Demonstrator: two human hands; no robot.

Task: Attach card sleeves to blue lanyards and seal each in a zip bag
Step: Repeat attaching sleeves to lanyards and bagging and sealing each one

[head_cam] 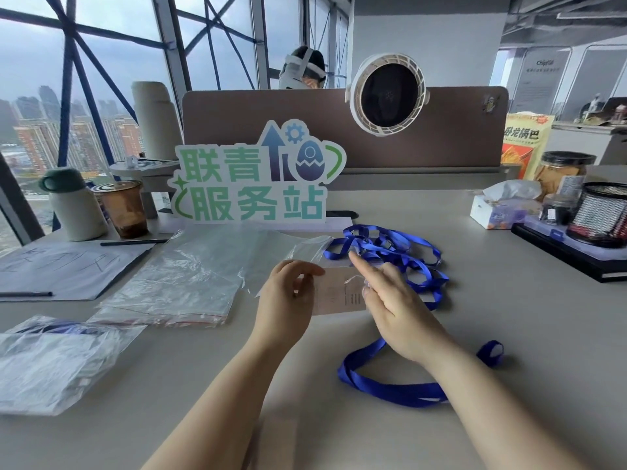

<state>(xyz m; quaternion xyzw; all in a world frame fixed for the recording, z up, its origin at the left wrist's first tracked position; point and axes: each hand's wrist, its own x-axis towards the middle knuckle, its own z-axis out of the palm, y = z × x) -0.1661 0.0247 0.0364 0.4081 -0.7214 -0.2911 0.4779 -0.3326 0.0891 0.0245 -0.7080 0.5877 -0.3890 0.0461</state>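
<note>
grey desk beside tall windows: left hand pinches the left edge of the card sleeve, which lies flat; right hand touches its right edge with straight fingers, gripping nothing. just beyond sits a tangle of blue lanyards, and a loose lanyard loops under the right forearm. a stack of zip bags lies to the left, with a green sign behind

Facing me stands a green-lettered sign, a white fan behind it. To my left, an iced coffee cup sits beside a thermos; a tissue box is to my right.
</note>
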